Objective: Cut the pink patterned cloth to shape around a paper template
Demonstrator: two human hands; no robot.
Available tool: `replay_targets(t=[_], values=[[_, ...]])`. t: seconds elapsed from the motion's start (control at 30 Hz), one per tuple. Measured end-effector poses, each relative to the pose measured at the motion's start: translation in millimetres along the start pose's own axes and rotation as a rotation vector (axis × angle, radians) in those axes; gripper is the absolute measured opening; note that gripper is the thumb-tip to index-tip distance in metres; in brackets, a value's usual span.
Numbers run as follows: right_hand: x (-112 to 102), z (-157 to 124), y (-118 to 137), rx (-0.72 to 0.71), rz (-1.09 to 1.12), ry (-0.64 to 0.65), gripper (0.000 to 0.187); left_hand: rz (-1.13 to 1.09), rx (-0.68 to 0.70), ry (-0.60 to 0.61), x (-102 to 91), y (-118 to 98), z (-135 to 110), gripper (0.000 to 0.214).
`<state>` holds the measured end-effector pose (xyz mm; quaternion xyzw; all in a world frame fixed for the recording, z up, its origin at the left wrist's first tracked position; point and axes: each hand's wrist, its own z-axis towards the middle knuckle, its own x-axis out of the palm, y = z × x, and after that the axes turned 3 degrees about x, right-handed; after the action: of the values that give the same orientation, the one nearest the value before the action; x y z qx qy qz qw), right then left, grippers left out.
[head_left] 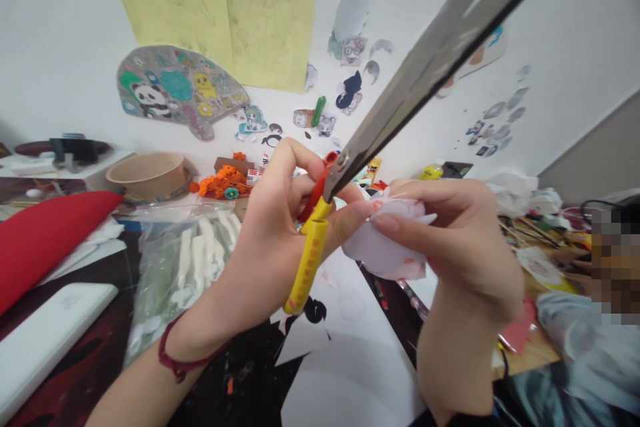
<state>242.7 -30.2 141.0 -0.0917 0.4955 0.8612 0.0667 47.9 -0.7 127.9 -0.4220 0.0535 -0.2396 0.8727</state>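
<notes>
Left grip [270,230] is closed on the scissors [309,260], blades slightly apart and pointing up and away. Right grip [453,240] pinches the pale pink cutout [385,247] between thumb and fingers, just beside the left grip. The cutout appears light and soft; hold it by its edge. Left of the left grip, a zip bag [173,273] holds white strips. Beyond it stands a paper bowl [147,173], contents unseen.
</notes>
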Motion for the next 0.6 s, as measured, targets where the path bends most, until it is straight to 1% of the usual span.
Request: replay_targets(t=[0.13,0.3,0.47,0.53,0.6], values=[[0.0,-0.6,-1.9,-0.03,-0.016,-0.014,0.011,0.022,-0.003,-0.019,0.9,-0.3,-0.5,0.038],[0.8,-2.4,-2.0,-0.045,-0.052,-0.052,0.011,0.06,0.029,-0.048,0.8,-0.1,0.2,0.036],[1.1,-1.6,-1.9,-0.048,-0.063,-0.077,0.011,0.021,0.023,-0.019,0.2,-1.3,1.9,0.028],[1.4,-1.0,-1.9,-0.049,-0.057,-0.078,0.011,0.01,0.008,-0.004,0.5,-1.8,2.8,0.031],[2.2,-0.4,-1.8,-0.05,-0.055,-0.073,0.011,0.0,-0.012,0.0,0.6,-1.6,3.2,0.037]])
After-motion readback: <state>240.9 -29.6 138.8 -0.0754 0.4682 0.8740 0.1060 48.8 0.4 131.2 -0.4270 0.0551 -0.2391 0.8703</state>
